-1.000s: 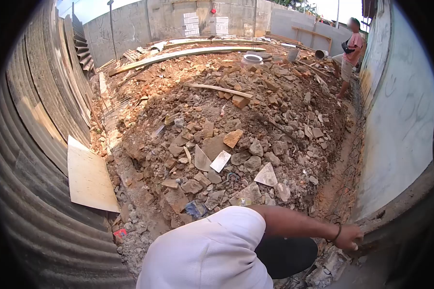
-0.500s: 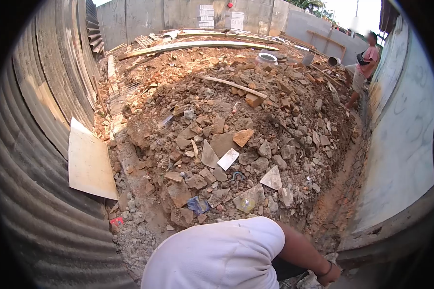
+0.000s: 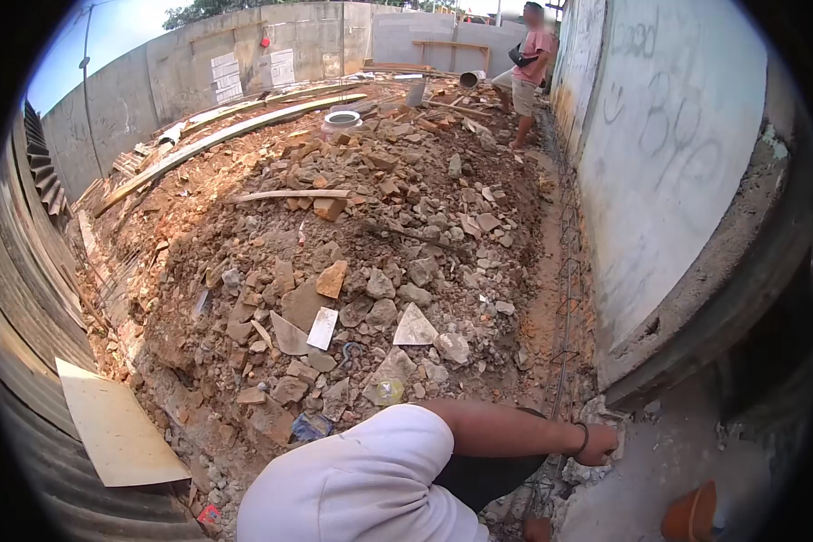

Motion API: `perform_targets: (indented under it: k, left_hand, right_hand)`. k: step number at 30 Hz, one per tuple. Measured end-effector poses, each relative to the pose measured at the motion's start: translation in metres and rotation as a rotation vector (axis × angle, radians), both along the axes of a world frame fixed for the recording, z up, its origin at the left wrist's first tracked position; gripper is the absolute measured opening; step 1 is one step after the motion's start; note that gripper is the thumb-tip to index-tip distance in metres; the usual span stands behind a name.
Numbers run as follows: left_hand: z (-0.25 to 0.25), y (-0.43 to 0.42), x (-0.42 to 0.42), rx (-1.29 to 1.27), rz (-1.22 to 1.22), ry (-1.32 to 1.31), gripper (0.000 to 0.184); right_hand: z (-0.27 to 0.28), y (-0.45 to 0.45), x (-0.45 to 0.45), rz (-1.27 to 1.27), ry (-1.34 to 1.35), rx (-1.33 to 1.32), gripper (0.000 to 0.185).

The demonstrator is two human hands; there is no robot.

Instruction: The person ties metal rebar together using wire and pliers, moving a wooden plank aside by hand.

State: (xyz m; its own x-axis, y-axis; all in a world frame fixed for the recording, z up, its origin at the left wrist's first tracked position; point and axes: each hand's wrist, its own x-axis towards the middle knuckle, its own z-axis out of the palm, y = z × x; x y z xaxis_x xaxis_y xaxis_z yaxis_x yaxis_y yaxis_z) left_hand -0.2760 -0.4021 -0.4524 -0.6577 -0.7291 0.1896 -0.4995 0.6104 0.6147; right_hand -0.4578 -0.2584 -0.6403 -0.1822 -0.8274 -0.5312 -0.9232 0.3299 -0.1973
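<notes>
My left arm, in a white sleeve, reaches across the lower part of the view. A dark band circles the wrist. My left hand (image 3: 596, 444), its fingers curled, is at a pale lump of broken concrete (image 3: 580, 471) beside the trench; what the fingers hold, if anything, is hidden. Below it, only a small part of my right hand (image 3: 537, 529) shows at the bottom edge, its fingers out of sight. A dark-clothed knee (image 3: 488, 479) lies between arm and hand. To the right, an orange-brown bucket (image 3: 689, 513) leans on a grey concrete surface (image 3: 619, 510).
A rubble mound (image 3: 379, 262) fills the middle. A narrow trench with a steel rebar cage (image 3: 566, 316) runs along the painted wall (image 3: 668, 172). A person (image 3: 528, 72) stands at its far end. Corrugated sheets (image 3: 27, 361) and a plywood board (image 3: 122, 425) line the left.
The view has swung right, so the mound and boards sit further left. My left hand shows more fully, and part of my right hand and the bucket have come into view.
</notes>
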Motion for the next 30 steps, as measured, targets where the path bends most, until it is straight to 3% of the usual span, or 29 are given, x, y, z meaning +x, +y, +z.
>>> perform_targets:
  k: [8, 12, 13, 14, 17, 19, 20, 21, 22, 24, 26, 27, 30]
  left_hand:
    - [0.009, 0.006, 0.004, 0.011, -0.072, 0.075, 0.023]
    - [0.047, 0.032, 0.071, 0.11, 0.103, 0.638, 0.043]
    - [0.066, 0.048, 0.11, 0.415, 0.184, 0.746, 0.052]
    - [0.058, 0.058, 0.144, 0.453, 0.353, 1.02, 0.056]
    - [0.04, 0.097, 0.299, 0.275, 1.035, 1.27, 0.068]
    - [0.032, 0.146, 0.416, 0.049, 1.453, 1.462, 0.048]
    - [0.007, 0.173, 0.492, -0.093, 1.548, 1.593, 0.034]
    - [-0.02, 0.21, 0.571, -0.129, 1.618, 1.731, 0.033]
    - [-0.005, 0.236, 0.582, -0.282, 1.882, 1.677, 0.034]
    - [-0.029, 0.259, 0.598, -0.27, 1.822, 1.592, 0.031]
    - [-0.022, 0.243, 0.557, -0.185, 1.713, 1.429, 0.026]
    - [-0.009, 0.215, 0.487, -0.12, 1.646, 1.341, 0.024]
    - [-0.042, 0.129, 0.373, 0.332, 1.284, 1.074, 0.02]
  right_hand:
    - [-0.016, 0.012, -0.024, -0.052, 0.011, 0.048, 0.054]
    - [-0.025, 0.009, -0.028, -0.015, -0.002, -0.003, 0.051]
    - [-0.028, 0.007, -0.03, -0.028, -0.006, -0.007, 0.051]
    - [-0.034, 0.009, -0.03, -0.073, -0.009, -0.036, 0.049]
    - [-0.026, 0.021, -0.017, -0.142, -0.036, -0.071, 0.046]
    - [-0.005, 0.02, -0.008, -0.169, -0.048, -0.087, 0.045]
    - [0.003, 0.017, -0.008, -0.14, -0.043, -0.013, 0.049]
    - [0.003, 0.018, -0.009, -0.11, -0.041, 0.059, 0.054]
    - [-0.003, 0.018, -0.011, -0.113, -0.055, 0.06, 0.054]
    - [-0.011, 0.014, -0.014, -0.072, -0.044, 0.054, 0.054]
    - [-0.019, 0.012, -0.014, -0.085, -0.045, 0.01, 0.053]
    - [-0.023, 0.015, -0.015, -0.091, -0.037, -0.021, 0.052]
    - [-0.015, 0.016, -0.016, -0.101, -0.065, -0.027, 0.05]
